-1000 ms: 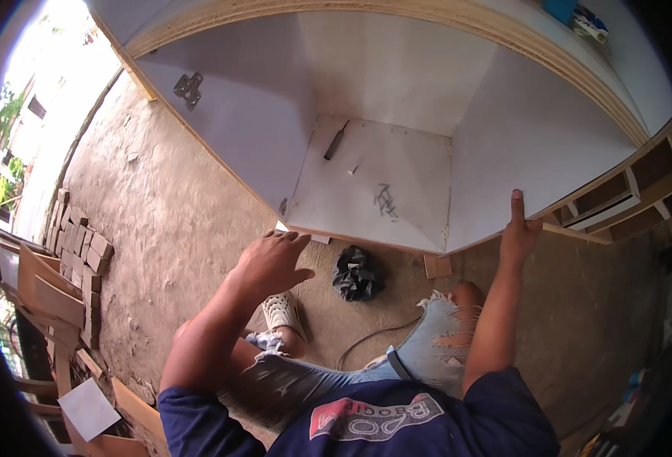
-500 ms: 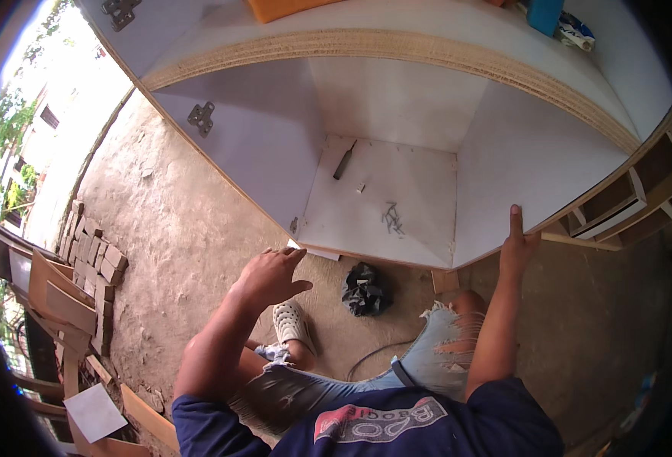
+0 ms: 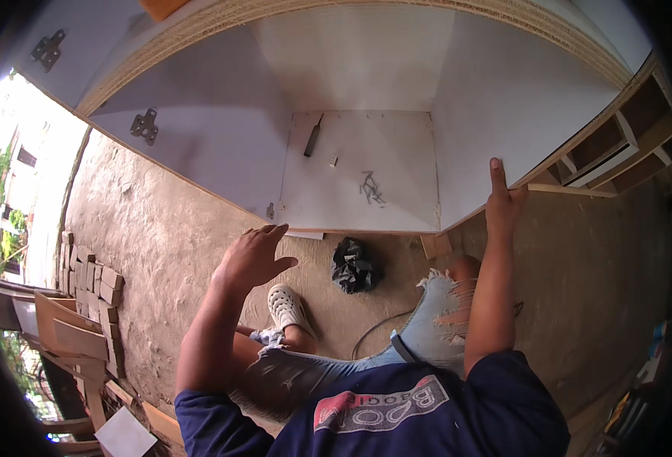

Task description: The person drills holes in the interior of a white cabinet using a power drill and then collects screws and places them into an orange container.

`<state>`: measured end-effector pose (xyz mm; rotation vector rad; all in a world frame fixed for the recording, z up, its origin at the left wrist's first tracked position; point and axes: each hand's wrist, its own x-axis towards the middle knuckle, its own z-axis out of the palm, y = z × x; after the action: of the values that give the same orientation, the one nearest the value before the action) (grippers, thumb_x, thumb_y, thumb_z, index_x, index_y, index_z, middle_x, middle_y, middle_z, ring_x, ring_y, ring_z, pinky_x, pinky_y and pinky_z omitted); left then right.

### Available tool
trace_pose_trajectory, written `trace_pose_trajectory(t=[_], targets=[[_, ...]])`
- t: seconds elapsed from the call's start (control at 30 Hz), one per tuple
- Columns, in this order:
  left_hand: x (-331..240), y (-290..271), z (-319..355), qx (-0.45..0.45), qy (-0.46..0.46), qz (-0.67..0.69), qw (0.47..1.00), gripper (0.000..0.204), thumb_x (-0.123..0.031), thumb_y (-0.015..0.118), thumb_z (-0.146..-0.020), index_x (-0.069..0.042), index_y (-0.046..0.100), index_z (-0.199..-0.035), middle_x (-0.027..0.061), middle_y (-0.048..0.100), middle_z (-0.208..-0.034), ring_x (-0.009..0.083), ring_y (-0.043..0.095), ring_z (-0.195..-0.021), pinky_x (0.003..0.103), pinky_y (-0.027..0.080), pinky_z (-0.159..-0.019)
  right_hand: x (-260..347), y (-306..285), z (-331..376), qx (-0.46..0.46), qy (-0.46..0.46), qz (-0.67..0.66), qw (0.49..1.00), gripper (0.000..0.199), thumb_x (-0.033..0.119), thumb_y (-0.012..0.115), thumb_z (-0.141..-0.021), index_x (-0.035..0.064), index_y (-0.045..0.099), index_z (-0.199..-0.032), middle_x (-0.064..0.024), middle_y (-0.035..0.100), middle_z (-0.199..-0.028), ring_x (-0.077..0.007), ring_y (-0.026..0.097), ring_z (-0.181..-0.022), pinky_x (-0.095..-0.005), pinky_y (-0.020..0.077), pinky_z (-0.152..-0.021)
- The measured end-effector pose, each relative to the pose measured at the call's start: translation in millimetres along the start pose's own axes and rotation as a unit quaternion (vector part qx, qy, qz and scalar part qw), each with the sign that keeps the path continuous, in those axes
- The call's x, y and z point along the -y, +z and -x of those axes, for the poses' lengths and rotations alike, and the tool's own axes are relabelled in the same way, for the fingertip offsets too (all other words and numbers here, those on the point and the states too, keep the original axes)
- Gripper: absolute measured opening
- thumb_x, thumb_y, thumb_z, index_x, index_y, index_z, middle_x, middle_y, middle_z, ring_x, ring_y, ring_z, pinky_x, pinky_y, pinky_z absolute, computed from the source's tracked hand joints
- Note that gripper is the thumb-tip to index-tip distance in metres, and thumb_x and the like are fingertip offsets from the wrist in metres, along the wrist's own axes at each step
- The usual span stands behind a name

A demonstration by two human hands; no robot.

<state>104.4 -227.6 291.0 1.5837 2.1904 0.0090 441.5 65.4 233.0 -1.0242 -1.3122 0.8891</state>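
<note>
"While you face the pale cabinet [image 3: 351,68], your right hand [image 3: 505,204] grips the front edge of its right side panel [image 3: 518,107], thumb laid flat along the inner face and fingers folded at the outer side."

"And my left?"

"Your left hand [image 3: 252,257] is spread, the thumb held well away from the fingers. Its fingertips are at the cabinet's lower left front corner; from this angle I can't tell whether they touch it."

"What lies inside, on the cabinet's bottom?"

"You have a dark-handled tool [image 3: 312,140] with a thin shaft toward the back left, a small pale block [image 3: 333,161] just beside it, and a loose heap of grey fasteners [image 3: 371,190] nearer you and further right. On the left inner wall you can see a metal hinge plate [image 3: 144,126] near the front edge, with another hinge plate [image 3: 47,50] on the same side, above the shelf."

"And around my legs?"

"A crumpled black plastic bag [image 3: 355,265] lies on the ground just in front of the cabinet, to the right of your pale, holed shoe [image 3: 286,307]. Stacked bricks [image 3: 96,282] stand well apart, off to your left."
</note>
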Motion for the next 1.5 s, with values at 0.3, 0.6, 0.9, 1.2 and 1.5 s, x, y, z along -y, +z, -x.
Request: trace_pose_trajectory(t=[0.3,0.6,0.9,1.2,1.5], targets=[[-20.5,-11.8,9.7,0.001,0.033,0.011,0.999,0.078,-0.044,0.078,-0.092,-0.001,0.051,-0.152,0.0241,0.061,-0.145,0.0403,0.057,-0.135,0.047,0.046,-0.115,-19.1,13.5,15.6,-0.080,-0.066,0.005,0.995,0.070,0.028,0.078,-0.099,-0.0088,0.043,-0.148,-0.0187,0.061,-0.135,-0.0230,0.060,-0.117,-0.0357,0.0476,-0.104],[-14.9,-12.3,23.3,-0.031,0.010,-0.013,0.999,0.075,-0.041,0.077,-0.092,-0.001,0.052,-0.150,0.0210,0.063,-0.143,0.0385,0.059,-0.133,0.047,0.044,-0.116,-134.3,104.1,170.8,0.274,-0.072,0.111,0.953,0.020,0.009,0.075,-0.094,0.0041,0.068,-0.112,-0.0125,0.069,-0.106,-0.0281,0.070,-0.093,-0.0385,0.0574,-0.083],[-22.1,1.8,43.6,0.005,0.024,-0.016,1.000,0.078,-0.047,0.070,-0.097,-0.002,0.045,-0.156,0.0224,0.055,-0.153,0.0363,0.053,-0.142,0.049,0.033,-0.127,-259.5,325.0,87.6,0.465,-0.116,0.323,0.816,0.082,-0.005,0.058,-0.088,0.0211,0.039,-0.163,-0.0264,0.025,-0.170,-0.0482,0.036,-0.151,-0.0524,0.0382,-0.123],[-0.1,9.4,57.4,0.024,-0.046,-0.002,0.999,0.078,-0.046,0.074,-0.093,-0.004,0.047,-0.155,0.0216,0.057,-0.151,0.0389,0.058,-0.136,0.048,0.039,-0.122,-256.4,315.6,158.2,0.448,-0.215,0.378,0.781,0.012,-0.001,0.063,-0.084,0.0042,0.071,-0.092,-0.0159,0.066,-0.107,-0.0362,0.065,-0.107,-0.0480,0.0580,-0.090],[-4.5,0.5,5.1,-0.130,-0.005,0.020,0.991,0.065,-0.023,0.076,-0.093,-0.011,0.052,-0.153,0.0195,0.059,-0.149,0.0413,0.063,-0.127,0.049,0.055,-0.102,-24.2,205.8,188.0,0.484,0.321,-0.360,0.730,0.028,0.004,0.080,-0.093,0.0008,0.062,-0.114,-0.0087,0.068,-0.113,-0.0165,0.069,-0.103,-0.0345,0.0624,-0.092]])
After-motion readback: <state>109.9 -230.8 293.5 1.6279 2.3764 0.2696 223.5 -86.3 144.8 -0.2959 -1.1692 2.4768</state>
